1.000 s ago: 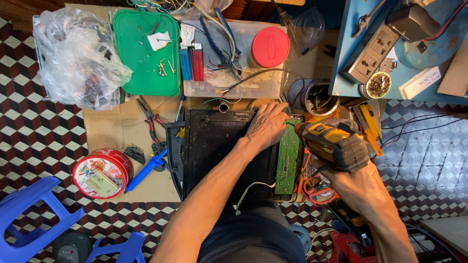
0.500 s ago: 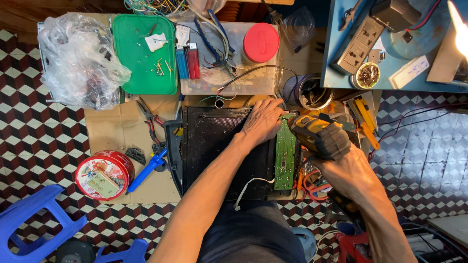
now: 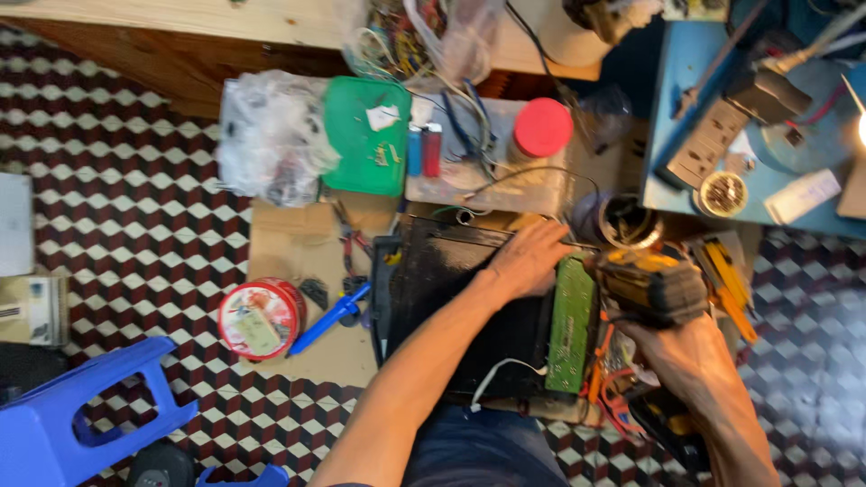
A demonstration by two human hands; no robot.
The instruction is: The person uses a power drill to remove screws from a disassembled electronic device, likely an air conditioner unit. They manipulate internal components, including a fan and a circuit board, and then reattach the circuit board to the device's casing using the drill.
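The left hand (image 3: 528, 260) is pressing flat, fingers spread, on the black device casing (image 3: 451, 298) lying on the cardboard (image 3: 289, 248), while the right hand (image 3: 672, 347), fingers wrapped tight, is holding the yellow cordless drill (image 3: 645, 287) against the green circuit board (image 3: 572, 323); this looks like screw-driving, so the bit needs holding steady on the board's edge

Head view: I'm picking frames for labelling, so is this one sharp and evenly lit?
Head view: motion-smeared throughout, the yellow-black power drill in the right hand and the floor tiles blurred; the left hand on the black panel softer; a lamp glares at the right edge.
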